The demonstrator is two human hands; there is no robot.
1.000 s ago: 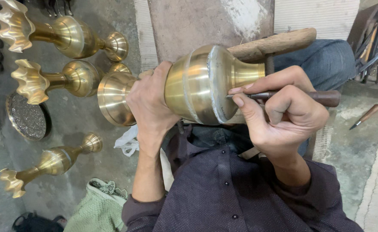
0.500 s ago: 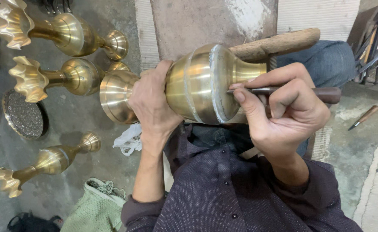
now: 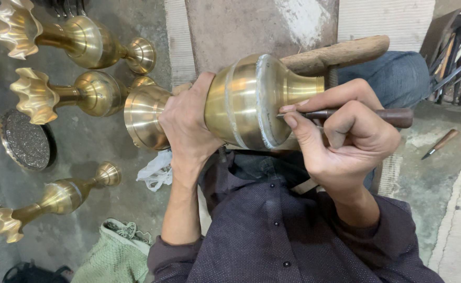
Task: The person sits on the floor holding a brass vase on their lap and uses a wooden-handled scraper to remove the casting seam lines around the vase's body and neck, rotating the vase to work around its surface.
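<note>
Head view, the only one. I logged the brass vase [image 3: 246, 102] lying on its side across the centre of the frame, its foot toward 9 o'clock and its neck toward 3 o'clock, propped against a wooden rest [image 3: 335, 54] that ran out at 2 o'clock. Laid flat like this, the wide shoulder seam faced up toward the camera, which I judged to be why it was turned so.

The left hand [image 3: 188, 126] was wrapped over the vase's narrow waist, fingers [image 3: 201, 91] clenched around it; the grip looked meant to stop the piece rolling under pressure. The right hand [image 3: 345, 136] was closed on a dark-handled engraving tool [image 3: 345, 113], pinched pen-fashion with the index finger stretched along the shaft. The metal tip touched the silvery band at the shoulder. The low, near-horizontal angle suggested a scraping or scoring stroke rather than a stab.

At 9 to 11 o'clock, well apart from the hands, three flared brass vases [image 3: 68, 94] lay on the concrete floor [image 3: 89, 152], all on their sides. A dark embossed round plate [image 3: 25, 140] sat between them. A spare tool [image 3: 440, 143] lay at 3 o'clock, and a green cloth [image 3: 112, 257] at 7 o'clock.
</note>
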